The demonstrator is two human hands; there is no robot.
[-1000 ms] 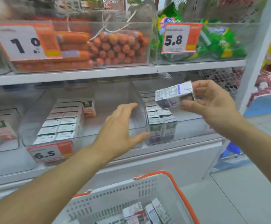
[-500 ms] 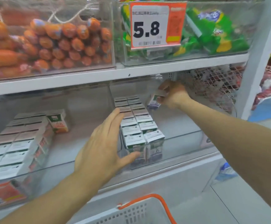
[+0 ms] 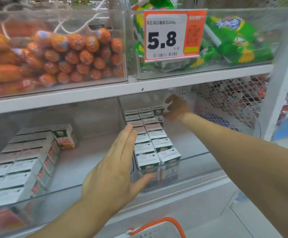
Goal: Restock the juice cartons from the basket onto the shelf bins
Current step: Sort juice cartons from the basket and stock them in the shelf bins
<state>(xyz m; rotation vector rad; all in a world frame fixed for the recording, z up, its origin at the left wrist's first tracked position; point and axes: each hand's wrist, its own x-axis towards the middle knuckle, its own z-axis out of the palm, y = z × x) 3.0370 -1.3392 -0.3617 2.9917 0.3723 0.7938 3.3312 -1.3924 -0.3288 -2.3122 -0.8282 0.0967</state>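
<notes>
Two rows of white-topped juice cartons (image 3: 150, 140) fill the left part of a clear shelf bin (image 3: 196, 167) on the lower shelf. My right hand (image 3: 176, 109) reaches deep into that bin and grips one upright juice carton (image 3: 157, 111) at the back, beside the far end of the rows. My left hand (image 3: 115, 170) lies flat with straight fingers against the bin's left wall and front corner. Only the orange-and-white rim of the basket (image 3: 157, 223) shows at the bottom edge.
A second clear bin on the left holds more cartons (image 3: 25, 160), one upright with an orange face (image 3: 64, 136). Above sit bins of sausages (image 3: 62, 55) and green packs (image 3: 234, 40) behind a 5.8 price tag (image 3: 172, 35). A wire mesh (image 3: 230, 103) stands to the right.
My right hand carried the carton from in front of the shelf into the back of the bin and stood it upright. My left hand stayed on the bin. The view moved closer.
</notes>
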